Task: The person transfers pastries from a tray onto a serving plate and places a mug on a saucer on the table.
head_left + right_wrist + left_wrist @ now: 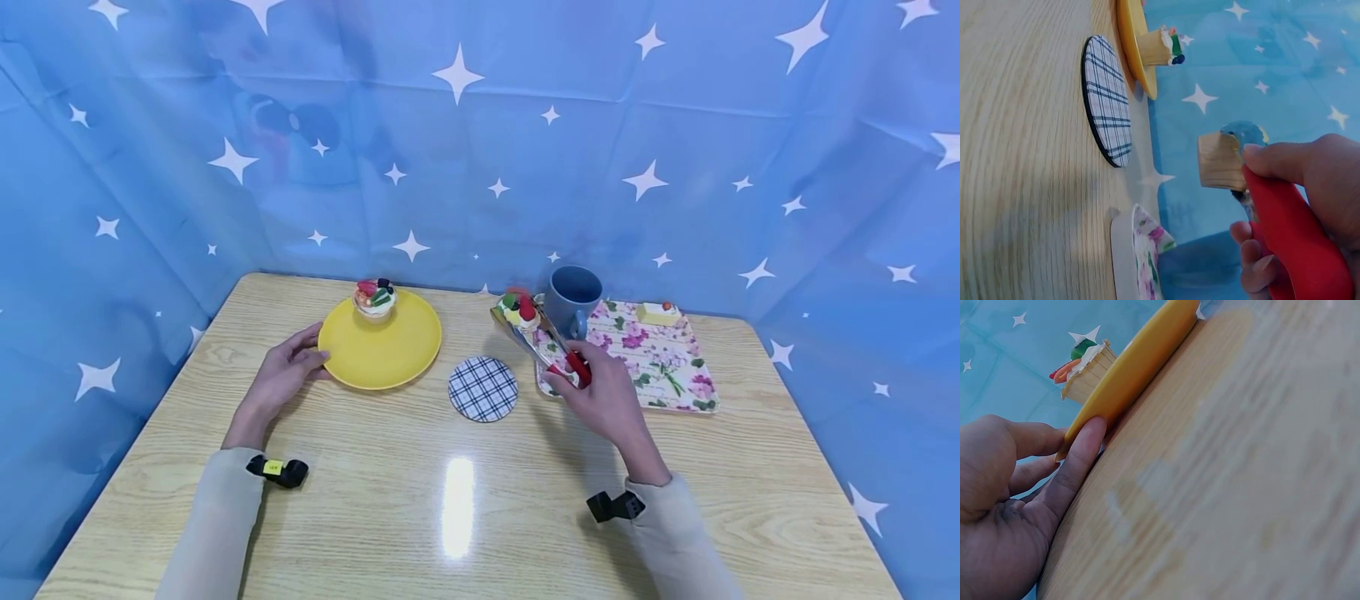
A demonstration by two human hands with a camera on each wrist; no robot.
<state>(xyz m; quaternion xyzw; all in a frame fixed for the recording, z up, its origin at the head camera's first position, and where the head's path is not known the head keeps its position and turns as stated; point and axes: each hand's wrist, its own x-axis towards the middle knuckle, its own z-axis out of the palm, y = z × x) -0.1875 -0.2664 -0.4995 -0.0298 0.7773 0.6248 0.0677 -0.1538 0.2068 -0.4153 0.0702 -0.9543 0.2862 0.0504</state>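
At the left, my left hand (281,379) pinches the near-left rim of a yellow plate (382,358). A toy fruit cupcake (375,304) with white cream sits at the plate's back. In the left wrist view, fingers and thumb (1085,444) lie on opposite faces of the plate's rim. My right hand (603,400) grips red-handled metal tongs (576,367). Between the tong tips is a second toy fruit cupcake (528,313), raised off the table by the left end of the floral tray (671,379). The right wrist view shows this cupcake's pale base (1219,164) tipped sideways.
A blue-grey mug (573,287) stands at the tray's back left, close behind the tongs. A small yellow cake slice (658,314) lies at the tray's back. Between plate and tray lies a round checked coaster (483,389). A blue starry curtain (480,150) borders the table's back.
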